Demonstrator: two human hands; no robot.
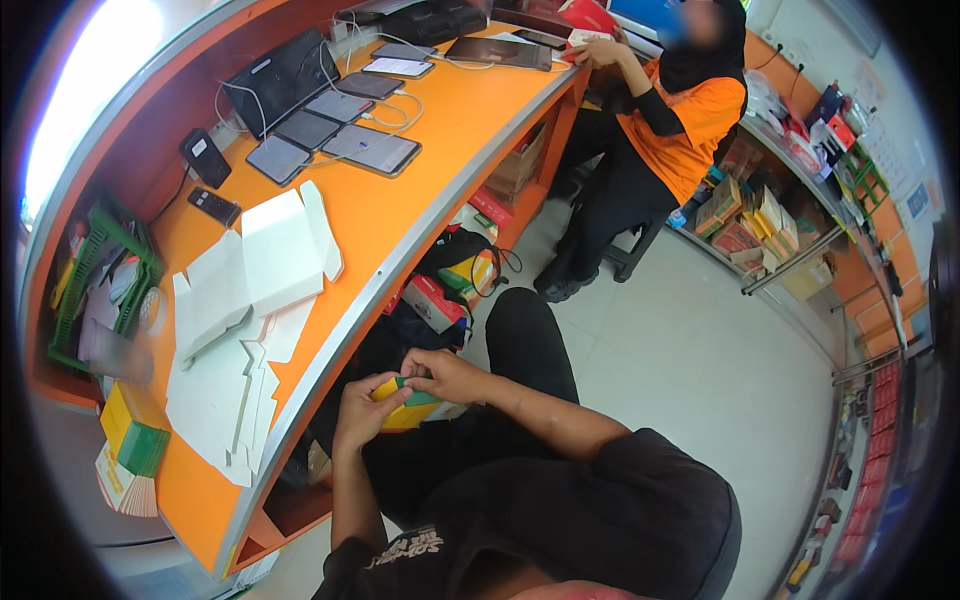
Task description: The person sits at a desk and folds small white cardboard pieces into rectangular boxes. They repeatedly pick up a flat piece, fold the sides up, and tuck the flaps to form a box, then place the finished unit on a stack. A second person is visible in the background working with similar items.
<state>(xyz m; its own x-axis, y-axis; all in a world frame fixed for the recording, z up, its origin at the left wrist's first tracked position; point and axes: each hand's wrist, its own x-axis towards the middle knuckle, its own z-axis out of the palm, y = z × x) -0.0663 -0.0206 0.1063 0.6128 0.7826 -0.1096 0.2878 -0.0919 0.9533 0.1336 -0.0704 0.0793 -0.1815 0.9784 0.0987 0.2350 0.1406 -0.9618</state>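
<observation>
Just off the desk's near edge, above my lap, both my hands are closed on a small yellow and green box (pixel 408 412). My left hand (pixel 365 407) grips its left side, thumb on top. The fingers of my right hand (pixel 440 377) pinch at its green upper edge; whether a flap is between them I cannot make out. Flattened white cartons (pixel 240 290) lie unfolded on the orange desk (pixel 370 235) to my left. A similar yellow and green box (pixel 135 430) stands at the desk's left end.
Several phones (pixel 370 148) with charging cables and a dark tablet (pixel 498 53) cover the far desk. A green basket (pixel 105 280) sits at left. Packets and bags (pixel 440 300) fill the space below. A person in orange (pixel 690 130) sits on a stool, holding a red box (pixel 588 17).
</observation>
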